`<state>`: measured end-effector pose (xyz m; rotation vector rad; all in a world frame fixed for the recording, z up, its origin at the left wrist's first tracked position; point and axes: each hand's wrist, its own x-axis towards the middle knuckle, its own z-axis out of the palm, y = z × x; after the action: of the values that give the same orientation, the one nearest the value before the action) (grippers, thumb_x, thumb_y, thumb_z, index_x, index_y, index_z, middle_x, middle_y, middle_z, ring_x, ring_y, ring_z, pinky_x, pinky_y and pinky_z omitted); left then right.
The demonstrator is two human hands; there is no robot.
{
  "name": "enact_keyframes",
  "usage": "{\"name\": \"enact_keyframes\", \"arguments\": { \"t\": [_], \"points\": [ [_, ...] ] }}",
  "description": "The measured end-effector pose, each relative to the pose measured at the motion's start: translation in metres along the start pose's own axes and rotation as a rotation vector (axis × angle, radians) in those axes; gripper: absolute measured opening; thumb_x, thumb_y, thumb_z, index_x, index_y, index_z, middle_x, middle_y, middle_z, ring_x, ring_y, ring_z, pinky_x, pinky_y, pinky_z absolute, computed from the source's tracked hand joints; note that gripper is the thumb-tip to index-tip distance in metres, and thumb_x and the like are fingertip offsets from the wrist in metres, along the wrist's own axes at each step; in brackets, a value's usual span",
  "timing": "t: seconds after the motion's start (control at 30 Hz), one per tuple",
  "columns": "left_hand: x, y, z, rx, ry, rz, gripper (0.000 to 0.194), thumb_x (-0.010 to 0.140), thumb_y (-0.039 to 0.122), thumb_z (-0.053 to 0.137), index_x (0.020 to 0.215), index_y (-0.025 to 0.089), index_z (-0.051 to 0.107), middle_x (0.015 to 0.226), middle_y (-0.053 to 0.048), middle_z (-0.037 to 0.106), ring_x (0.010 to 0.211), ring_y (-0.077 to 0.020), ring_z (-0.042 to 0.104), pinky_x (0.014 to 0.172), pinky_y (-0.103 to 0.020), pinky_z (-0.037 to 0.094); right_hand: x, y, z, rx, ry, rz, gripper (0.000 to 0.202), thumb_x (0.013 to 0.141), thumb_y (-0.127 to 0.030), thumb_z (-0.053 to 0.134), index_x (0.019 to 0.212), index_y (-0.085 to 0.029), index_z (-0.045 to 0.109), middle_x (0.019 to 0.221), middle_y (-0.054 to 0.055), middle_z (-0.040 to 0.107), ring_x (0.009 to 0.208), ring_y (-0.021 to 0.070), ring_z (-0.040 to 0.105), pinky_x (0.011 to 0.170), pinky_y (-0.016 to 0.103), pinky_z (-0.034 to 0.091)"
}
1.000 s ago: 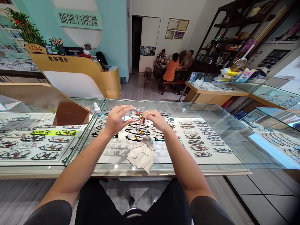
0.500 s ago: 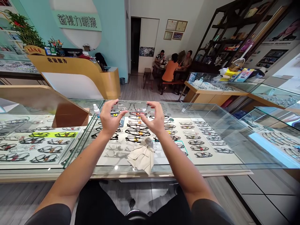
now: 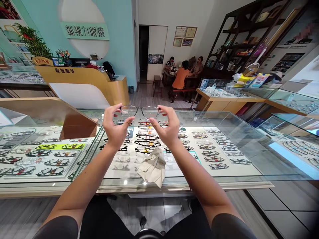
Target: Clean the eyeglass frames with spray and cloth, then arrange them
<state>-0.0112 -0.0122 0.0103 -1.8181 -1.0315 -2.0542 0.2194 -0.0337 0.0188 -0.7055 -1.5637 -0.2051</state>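
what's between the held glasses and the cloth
In the head view, a column of display glasses under the glass top lies between the held glasses and the cloth.

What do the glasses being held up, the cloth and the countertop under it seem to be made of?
Thin, dark-rimmed eyeglasses with clear lenses: slim, slightly shiny rims suggest metal, though plastic is possible.
Crumpled cream cloth: soft, matte woven-looking fabric, judging by its loose folds.
Flat, clear countertop: almost certainly smooth, glossy glass, see-through with reflections and greenish edges.
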Motion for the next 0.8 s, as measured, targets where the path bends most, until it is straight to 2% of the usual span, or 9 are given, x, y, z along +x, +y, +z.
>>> {"name": "enact_keyframes", "arguments": {
  "t": [0.13, 0.23, 0.37, 0.5, 0.8],
  "points": [
    [0.037, 0.012, 0.001, -0.073, 0.055, 0.052, 0.071, 0.092, 0.081, 0.083, 0.134, 0.024, 0.074, 0.117, -0.009, 0.077, 0.105, -0.0248, 0.075, 0.087, -0.041, 0.056, 0.048, -0.019, -0.018, -0.054, -0.07, 0.009, 0.042, 0.104, -0.058, 0.077, 0.133, -0.028, 0.075, 0.12, 0.009, 0.083, 0.109, 0.0273, 0.078, 0.098, 0.048, 0.066],
    [0.069, 0.028, 0.001, -0.099, 0.046, 0.051, 0.071, 0.089, 0.081, 0.086, 0.134, 0.028, 0.074, 0.12, -0.008, 0.077, 0.109, -0.026, 0.075, 0.089, -0.041, 0.057, 0.079, -0.035, -0.032, -0.077, -0.058, 0.029, 0.043, 0.102, -0.06, 0.078, 0.132, -0.029, 0.076, 0.123, 0.009, 0.083, 0.113, 0.0278, 0.078, 0.101, 0.048, 0.065],
    [0.093, 0.056, -0.003, -0.124, 0.012, 0.031, 0.064, 0.087, 0.075, 0.091, 0.133, 0.034, 0.074, 0.124, -0.006, 0.077, 0.114, -0.0274, 0.076, 0.093, -0.042, 0.06, 0.093, -0.058, -0.045, -0.097, 0.01, 0.096, 0.04, 0.103, -0.06, 0.078, 0.132, -0.032, 0.077, 0.123, 0.007, 0.083, 0.111, 0.0266, 0.078, 0.1, 0.047, 0.066],
    [0.093, 0.07, -0.006, -0.16, 0.022, 0.037, 0.059, 0.088, 0.071, 0.093, 0.133, 0.036, 0.076, 0.123, -0.006, 0.077, 0.112, -0.0275, 0.076, 0.091, -0.043, 0.06, 0.089, -0.07, -0.053, -0.071, 0.024, 0.139, 0.037, 0.102, -0.053, 0.081, 0.131, -0.029, 0.079, 0.121, 0.007, 0.084, 0.105, 0.0251, 0.079, 0.094, 0.045, 0.067],
    [0.08, 0.071, 0.0, -0.194, 0.001, 0.014, 0.06, 0.086, 0.07, 0.095, 0.133, 0.036, 0.079, 0.122, -0.006, 0.076, 0.106, -0.0259, 0.073, 0.09, -0.043, 0.06, 0.086, -0.069, -0.065, -0.078, 0.032, 0.162, 0.039, 0.099, -0.048, 0.086, 0.132, -0.028, 0.082, 0.124, 0.009, 0.087, 0.11, 0.0275, 0.083, 0.093, 0.047, 0.069]
  ]
}}
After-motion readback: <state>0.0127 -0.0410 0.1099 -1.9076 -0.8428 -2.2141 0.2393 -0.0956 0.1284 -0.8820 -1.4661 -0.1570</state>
